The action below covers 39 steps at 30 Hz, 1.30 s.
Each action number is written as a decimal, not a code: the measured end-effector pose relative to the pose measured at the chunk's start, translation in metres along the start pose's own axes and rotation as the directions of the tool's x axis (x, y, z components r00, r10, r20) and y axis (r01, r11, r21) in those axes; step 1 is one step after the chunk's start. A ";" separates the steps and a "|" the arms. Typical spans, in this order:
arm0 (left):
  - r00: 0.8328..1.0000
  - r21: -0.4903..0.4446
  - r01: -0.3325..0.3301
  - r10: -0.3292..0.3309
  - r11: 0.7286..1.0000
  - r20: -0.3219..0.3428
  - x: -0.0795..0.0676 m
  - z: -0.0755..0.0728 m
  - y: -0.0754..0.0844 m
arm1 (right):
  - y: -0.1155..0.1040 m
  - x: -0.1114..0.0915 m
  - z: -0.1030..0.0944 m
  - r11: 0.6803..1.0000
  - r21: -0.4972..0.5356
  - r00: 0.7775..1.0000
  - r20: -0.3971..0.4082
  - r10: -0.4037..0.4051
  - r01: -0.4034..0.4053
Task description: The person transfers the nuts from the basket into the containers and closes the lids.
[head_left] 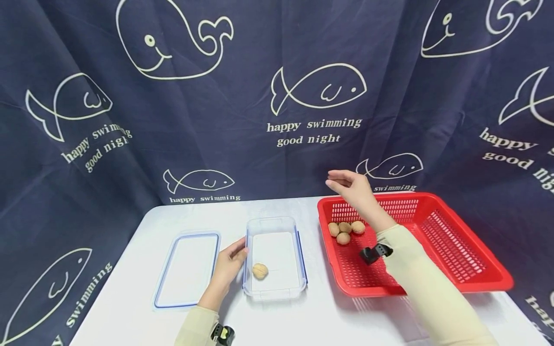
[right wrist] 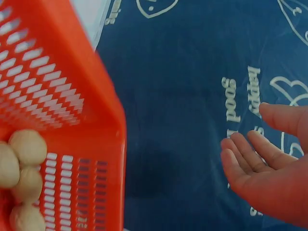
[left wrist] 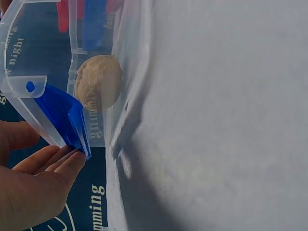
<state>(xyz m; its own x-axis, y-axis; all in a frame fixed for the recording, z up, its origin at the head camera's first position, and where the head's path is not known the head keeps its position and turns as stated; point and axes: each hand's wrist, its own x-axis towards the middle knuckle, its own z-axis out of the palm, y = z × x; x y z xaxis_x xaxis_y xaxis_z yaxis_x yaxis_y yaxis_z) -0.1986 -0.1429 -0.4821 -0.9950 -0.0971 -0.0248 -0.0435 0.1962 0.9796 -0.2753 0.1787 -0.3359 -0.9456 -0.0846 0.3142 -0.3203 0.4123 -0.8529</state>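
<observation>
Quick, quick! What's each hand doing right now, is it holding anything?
Left hand: open, fingertips touching the blue latch of the clear plastic container.
Right hand: open, holding nothing.

Five walnuts (head_left: 260,271) are counted, four in one basket (head_left: 372,291), one in one box (head_left: 279,254); one lid (head_left: 188,271) and two wrist cameras (head_left: 370,255) are also seen.
</observation>
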 end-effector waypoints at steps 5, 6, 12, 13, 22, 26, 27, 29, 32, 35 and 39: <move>1.000 0.018 0.007 -0.007 1.000 0.004 -0.001 -0.001 0.000 | 0.015 0.000 -0.012 0.999 -0.002 0.999 -0.006 0.040 -0.040; 1.000 0.019 0.007 -0.007 1.000 0.006 -0.001 -0.001 0.000 | 0.018 -0.001 -0.015 0.999 -0.001 0.999 -0.007 0.043 -0.043; 1.000 0.012 0.005 -0.005 1.000 0.014 -0.002 -0.002 0.001 | 0.035 -0.004 -0.027 0.999 0.028 1.000 -0.010 0.026 -0.025; 1.000 0.013 0.004 -0.005 1.000 0.013 -0.002 -0.002 0.001 | 0.037 -0.004 -0.028 0.999 0.027 0.999 -0.010 0.031 -0.031; 1.000 0.005 0.018 -0.018 1.000 0.024 -0.009 -0.004 0.017 | 0.050 -0.008 -0.041 0.996 0.007 0.996 0.001 0.089 -0.089; 0.999 0.010 0.024 -0.024 1.000 0.022 -0.014 -0.002 0.027 | 0.062 -0.010 -0.046 0.995 -0.007 0.995 0.020 0.103 -0.103; 0.999 0.009 0.022 -0.022 1.000 0.023 -0.015 -0.002 0.027 | 0.065 -0.010 -0.048 0.995 -0.010 0.994 0.027 0.102 -0.102; 0.999 -0.003 0.023 -0.023 1.000 0.025 -0.013 -0.002 0.025 | 0.080 -0.007 -0.052 0.996 0.042 0.996 0.053 0.073 -0.075; 1.000 -0.014 0.018 -0.018 1.000 0.025 -0.008 -0.003 0.015 | 0.086 -0.009 -0.055 0.997 0.026 0.995 0.074 0.070 -0.072; 1.000 -0.012 0.018 -0.018 1.000 0.017 -0.003 -0.003 0.005 | 0.090 -0.009 -0.056 0.995 -0.019 0.992 0.081 0.099 -0.098; 1.000 -0.002 0.014 -0.014 1.000 0.006 0.000 -0.002 -0.002 | 0.084 -0.014 -0.055 0.980 -0.118 0.982 0.077 0.171 -0.162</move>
<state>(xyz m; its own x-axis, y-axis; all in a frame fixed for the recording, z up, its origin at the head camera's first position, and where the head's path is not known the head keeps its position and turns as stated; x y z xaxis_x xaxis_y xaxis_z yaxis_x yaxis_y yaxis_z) -0.1984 -0.1454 -0.4833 -0.9948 -0.0937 -0.0400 -0.0576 0.1934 0.9794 -0.2861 0.2646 -0.3892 -0.9880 -0.0819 0.1307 -0.1542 0.5242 -0.8375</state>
